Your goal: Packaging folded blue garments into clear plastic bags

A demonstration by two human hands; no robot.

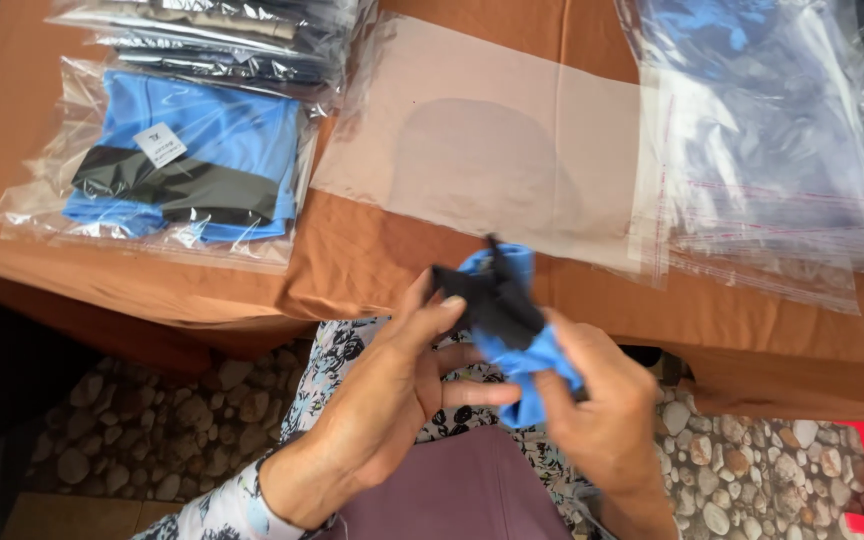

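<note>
Both hands over lap, just off table (352, 260) edge. Left hand (382, 390) and right hand (602, 400) pinch a bunched blue-and-black garment (507, 310) between them, each grip closed on cloth. Empty clear bag (482, 140) flat on table just beyond. Bagged blue garment (187, 160) at far left; stack of clear bags (762, 150) at right.

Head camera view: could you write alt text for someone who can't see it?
Two bare hands, left hand and right hand, hold a bunched blue and black garment above an orange-brown covered table. An empty clear bag lies flat ahead, with a bagged blue garment to the left.
</note>
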